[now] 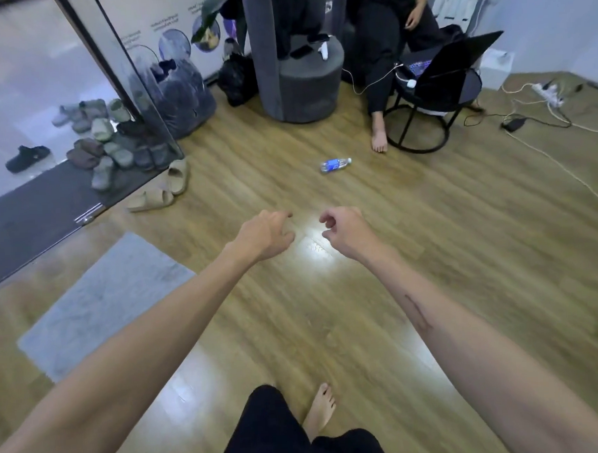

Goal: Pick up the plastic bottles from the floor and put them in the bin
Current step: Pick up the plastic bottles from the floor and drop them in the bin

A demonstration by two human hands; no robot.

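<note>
Water bottle [335, 165] lies sideways, cap right, beyond right hand [346, 233], the nearer; left hand [265, 236] likewise loosely curled, empty.

From here I can't read the label on the plastic bottle [335, 164] — too small and blurred. My forearms run off the bottom corners. The seated person [392, 34] is cut off at the top edge, and the poster text [160, 25] stays illegible.

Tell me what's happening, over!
Left hand and right hand empty, loosely curled. One bottle lying on floor ahead. Path clear; no bin in view.
</note>
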